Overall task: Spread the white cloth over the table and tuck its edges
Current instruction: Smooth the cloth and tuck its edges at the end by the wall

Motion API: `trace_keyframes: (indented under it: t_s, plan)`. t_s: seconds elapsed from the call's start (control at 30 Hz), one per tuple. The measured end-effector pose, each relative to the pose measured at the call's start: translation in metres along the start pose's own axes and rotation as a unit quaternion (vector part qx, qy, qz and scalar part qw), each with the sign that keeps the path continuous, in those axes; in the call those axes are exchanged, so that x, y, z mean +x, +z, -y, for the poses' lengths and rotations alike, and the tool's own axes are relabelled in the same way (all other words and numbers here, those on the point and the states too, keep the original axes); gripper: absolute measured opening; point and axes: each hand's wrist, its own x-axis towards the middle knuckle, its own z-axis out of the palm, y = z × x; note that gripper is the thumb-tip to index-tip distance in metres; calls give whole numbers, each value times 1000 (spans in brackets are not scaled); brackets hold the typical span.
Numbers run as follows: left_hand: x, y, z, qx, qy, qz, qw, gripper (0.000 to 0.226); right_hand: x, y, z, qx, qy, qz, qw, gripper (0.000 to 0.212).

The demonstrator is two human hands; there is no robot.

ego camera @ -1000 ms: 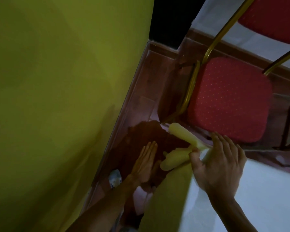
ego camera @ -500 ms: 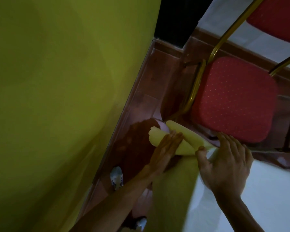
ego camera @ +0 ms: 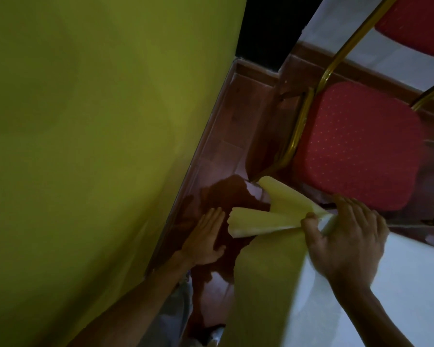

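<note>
I am pinching the white cloth (ego camera: 391, 284) with my right hand (ego camera: 346, 241) just below the front edge of the red chair (ego camera: 356, 146). Thumb and fingers (ego camera: 351, 211) are curling round the gathered corner. From that pinch the fabric is fanning out in two pleats, pointing left and up-left toward the chair's gold frame (ego camera: 298, 126).

Below and to the right of the chair the cloth is lying flat and pale over the desk (the desk itself is hidden under it). Straight below the pleats one side is hanging down, looking yellowish in this dim light.

My left hand (ego camera: 206, 236) is hovering lower left of the chair, above the reddish wooden floor (ego camera: 226, 151). It is lying flat with the fingers straight and together, gripping nothing. Its fingertips are sitting just beside the end of the lower pleat, and I cannot tell whether they are touching it.

A yellow-green wall (ego camera: 85, 146) is filling everything far left of the chair.
</note>
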Motion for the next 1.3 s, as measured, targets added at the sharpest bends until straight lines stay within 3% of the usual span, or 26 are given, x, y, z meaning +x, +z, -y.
trace_keyframes:
  t_s: [0.1, 0.2, 0.3, 0.47, 0.63, 0.7, 0.83, 0.97, 1.13, 1.3]
  plan:
    - [14, -26, -77, -105, 96, -123, 982, 92, -1, 0, 1, -1, 1, 5, 1000, 69]
    - [46, -40, -135, -145, 145, -125, 971, 86, -2, -1, -1, -2, 2, 8, 1000, 70]
    - [79, -24, -142, -151, 178, -146, 961, 75, -2, -1, -1, -3, -1, 17, 1000, 75]
    - [85, 13, -86, -69, 77, -151, 983, 47, -2, 0, 0, 0, -4, 12, 1000, 75]
    - [38, 22, -5, 62, -82, -49, 993, 50, -1, -1, -1, 3, -2, 16, 1000, 73]
    - [11, 24, 27, 64, -112, -28, 991, 58, -1, -1, -1, 1, -1, 13, 1000, 71]
    - [-27, 11, 27, 14, -50, 12, 999, 89, -1, 0, -1, -4, 7, 18, 1000, 70]
    - [-15, -26, -52, -93, 36, -80, 992, 94, 0, 1, 2, -5, 6, 39, 999, 69]
    - [34, -58, -134, -99, 103, -143, 979, 77, 0, -5, 2, -2, 9, 40, 999, 66]
    - [72, -50, -125, -24, 96, -56, 994, 43, 2, -9, 4, 2, 11, 52, 999, 67]
